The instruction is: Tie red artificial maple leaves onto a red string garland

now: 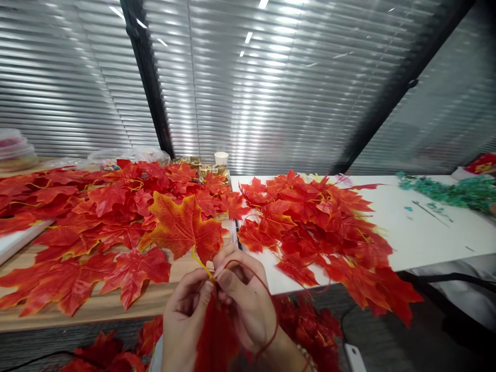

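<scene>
An orange-yellow artificial maple leaf (186,227) stands up from my fingers, its yellow stem pinched between both hands. My left hand (188,305) is closed on that stem, thumb against fingers. Fingertips of my right hand (244,294) are pressed together at the same spot, where a red cord (267,292) starts and loops round past the wrist. Below the pinch hangs a blurred bunch of red leaves (217,336); how it joins the cord is hidden by my fingers.
Loose red maple leaves (132,266) cover the wooden table (176,268). Another leaf heap (310,222) overlaps the edge of the white table (418,237). Behind are a paper cup (221,157) and gold packets (213,173). Green foliage (457,191) lies right; more red leaves (310,325) are below.
</scene>
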